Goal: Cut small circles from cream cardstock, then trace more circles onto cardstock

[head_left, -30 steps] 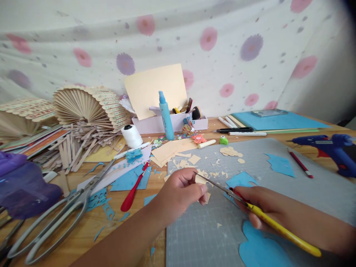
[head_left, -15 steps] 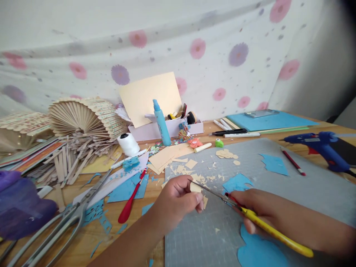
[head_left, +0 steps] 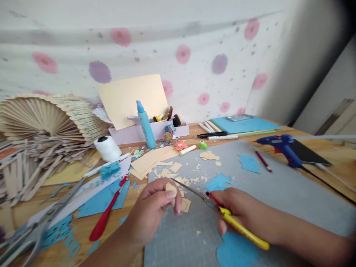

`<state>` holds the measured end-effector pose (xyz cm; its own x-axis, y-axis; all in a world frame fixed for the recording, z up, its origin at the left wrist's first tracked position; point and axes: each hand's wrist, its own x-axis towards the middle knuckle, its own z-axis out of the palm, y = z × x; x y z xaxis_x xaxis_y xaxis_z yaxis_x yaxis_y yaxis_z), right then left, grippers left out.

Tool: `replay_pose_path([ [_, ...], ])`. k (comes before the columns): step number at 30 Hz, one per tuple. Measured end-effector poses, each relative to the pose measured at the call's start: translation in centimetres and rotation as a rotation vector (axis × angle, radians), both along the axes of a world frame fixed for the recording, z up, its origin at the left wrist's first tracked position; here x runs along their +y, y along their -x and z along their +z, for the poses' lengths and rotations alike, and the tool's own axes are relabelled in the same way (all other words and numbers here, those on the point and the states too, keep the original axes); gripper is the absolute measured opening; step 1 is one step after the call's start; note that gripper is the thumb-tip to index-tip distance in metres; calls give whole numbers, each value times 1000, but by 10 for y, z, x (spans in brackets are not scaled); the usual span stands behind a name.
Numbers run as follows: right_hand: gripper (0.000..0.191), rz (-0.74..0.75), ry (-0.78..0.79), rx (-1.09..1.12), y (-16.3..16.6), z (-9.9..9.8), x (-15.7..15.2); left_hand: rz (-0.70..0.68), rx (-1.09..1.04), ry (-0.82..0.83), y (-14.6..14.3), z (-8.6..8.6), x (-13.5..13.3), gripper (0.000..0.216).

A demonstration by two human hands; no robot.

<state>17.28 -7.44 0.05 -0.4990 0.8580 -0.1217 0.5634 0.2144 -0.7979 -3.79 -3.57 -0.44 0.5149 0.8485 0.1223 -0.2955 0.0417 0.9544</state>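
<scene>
My left hand is closed in a pinch on a small cream paper piece above the grey cutting mat. My right hand grips small scissors with yellow and red handles; their blades point left and reach the cream piece. A cut cream scrap lies just under the blades. Blue paper lies on the mat below my right hand, and another blue piece lies just beyond it.
Large metal scissors and a red-handled tool lie at left among blue scraps. A blue glue bottle, white thread spool, stick fans and a white box stand behind. A blue glue gun rests at right.
The view has swung right, so everything shifted left in the picture. My hands stayed together on the mat, with the left thumb now raised over the cream piece.
</scene>
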Motion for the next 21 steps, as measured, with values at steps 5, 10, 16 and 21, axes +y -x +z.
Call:
replay_pose_path([
  [5, 13, -62, -74, -11, -4, 0, -1, -2, -19, -67, 1, 2, 0, 23],
  [10, 11, 18, -169, -196, -6, -4, -6, 117, -72, -3, -2, 2, 0, 25],
  [16, 13, -27, -166, -285, -6, -5, -6, 252, -106, 112, -7, 3, 3, 22],
  [21, 19, -88, -152, -302, -5, -2, -3, 366, -46, 145, -7, 2, 5, 20],
])
